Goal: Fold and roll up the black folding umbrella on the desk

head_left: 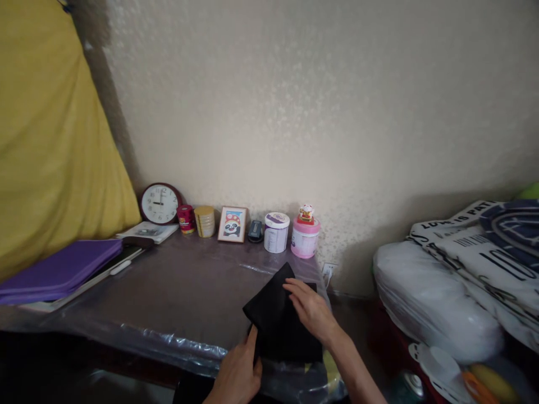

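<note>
A flat black item (281, 331), which looks like folded cloth or a soft pouch, lies at the right front corner of the table, with one part raised and tilted to the left. My left hand (239, 365) pinches its lower left edge, index finger pointing up along it. My right hand (314, 311) rests on the item's right side, fingers stretched out over the raised part's edge; its thumb is hidden. Part of the black item is covered by my right hand.
Clear plastic covers the brown table (181, 292). Along the wall stand a clock (160, 203), a panda picture (232, 224), a purple-white tub (277, 233) and a pink tub (305, 241) topped by a figurine. Purple folders (63, 269) lie left; bundled bedding (433, 297) is right.
</note>
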Motion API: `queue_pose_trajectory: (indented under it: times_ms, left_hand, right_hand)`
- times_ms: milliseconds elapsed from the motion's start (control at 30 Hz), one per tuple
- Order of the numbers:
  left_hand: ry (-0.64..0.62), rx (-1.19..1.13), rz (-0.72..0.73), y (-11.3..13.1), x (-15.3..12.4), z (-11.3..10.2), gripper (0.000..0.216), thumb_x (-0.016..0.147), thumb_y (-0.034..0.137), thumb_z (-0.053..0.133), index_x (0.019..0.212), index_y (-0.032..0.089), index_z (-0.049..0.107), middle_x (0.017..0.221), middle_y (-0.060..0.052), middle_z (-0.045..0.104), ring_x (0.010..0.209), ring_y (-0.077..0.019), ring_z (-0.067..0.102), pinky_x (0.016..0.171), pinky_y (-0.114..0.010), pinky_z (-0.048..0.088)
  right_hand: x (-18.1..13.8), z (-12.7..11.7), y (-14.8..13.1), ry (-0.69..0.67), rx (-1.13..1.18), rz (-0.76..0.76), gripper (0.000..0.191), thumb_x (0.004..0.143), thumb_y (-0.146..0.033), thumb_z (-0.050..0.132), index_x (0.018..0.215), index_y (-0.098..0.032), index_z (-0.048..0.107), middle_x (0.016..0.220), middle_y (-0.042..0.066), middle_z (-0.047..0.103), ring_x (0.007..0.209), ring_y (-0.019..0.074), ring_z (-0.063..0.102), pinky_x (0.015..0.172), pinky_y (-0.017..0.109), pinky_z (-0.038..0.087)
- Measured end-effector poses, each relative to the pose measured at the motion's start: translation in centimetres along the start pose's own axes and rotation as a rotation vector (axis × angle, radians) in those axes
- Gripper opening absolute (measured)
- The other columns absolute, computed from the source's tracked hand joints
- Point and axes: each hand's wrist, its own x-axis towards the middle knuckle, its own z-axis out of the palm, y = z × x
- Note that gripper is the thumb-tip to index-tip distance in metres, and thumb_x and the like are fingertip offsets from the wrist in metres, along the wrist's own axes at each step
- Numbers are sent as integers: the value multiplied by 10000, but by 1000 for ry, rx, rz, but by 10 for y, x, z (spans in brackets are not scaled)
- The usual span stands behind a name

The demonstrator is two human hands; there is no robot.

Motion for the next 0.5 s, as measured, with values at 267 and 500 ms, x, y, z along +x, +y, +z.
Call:
queue_pose_trajectory:
  times_ms: [267,500]
  left_hand:
    - [16,-11,7,-2,0,7,680,774,154,372,1383,167,70,1218,-72,527,970,-164,571,802,-222,390]
    - [16,-14,-8,5,-3,4,673,810,183,327,1386,135,-19,1286,-120,452,1037,-180,536,816,-241,391]
  right_hand:
    - [21,30,-5,-194,-169,-121,445,774,-47,377,1169,-214,495,1262,64,476,1104,162,492,901,272,430]
    - [31,30,3,-111,-163,-77,221,898,-198,311,923,-200,530,980,34,571,810,107,581,715,205,462]
